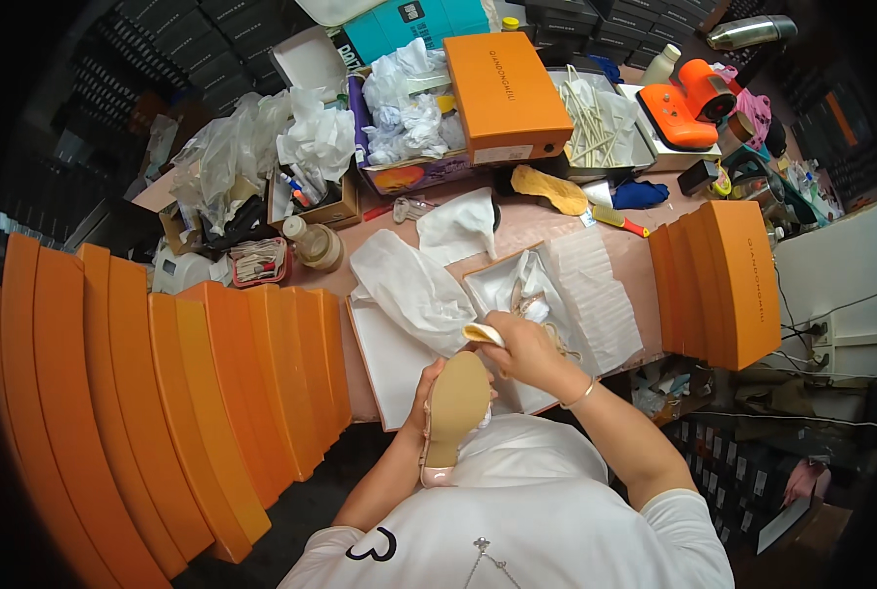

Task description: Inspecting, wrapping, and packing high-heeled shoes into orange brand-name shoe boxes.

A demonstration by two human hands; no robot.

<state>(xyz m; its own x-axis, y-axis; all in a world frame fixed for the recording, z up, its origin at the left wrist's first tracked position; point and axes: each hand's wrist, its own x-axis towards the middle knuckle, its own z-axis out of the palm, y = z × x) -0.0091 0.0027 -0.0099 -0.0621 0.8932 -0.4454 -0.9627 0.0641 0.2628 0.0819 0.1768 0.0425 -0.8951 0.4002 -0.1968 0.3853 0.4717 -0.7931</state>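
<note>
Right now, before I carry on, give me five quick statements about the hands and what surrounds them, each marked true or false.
1. The left hand holds a sandal with its sole facing the camera. True.
2. The right hand has a bracelet at its wrist. True.
3. The right hand is empty. False: it holds a folded pale-yellow piece.
4. Orange boxes are stacked only on the left. False: a left stack and a right stack both show.
5. The open box beneath the right hand has nothing in it. False: another shoe lies inside with white paper.
</note>
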